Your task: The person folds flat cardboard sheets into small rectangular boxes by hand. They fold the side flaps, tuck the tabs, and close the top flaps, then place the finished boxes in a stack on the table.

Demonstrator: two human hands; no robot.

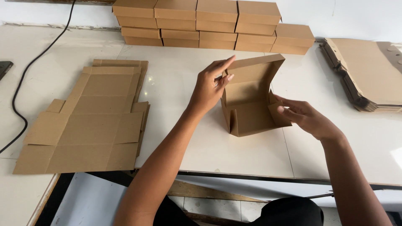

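White table (176, 83), cardboard box (251, 113) between both hands
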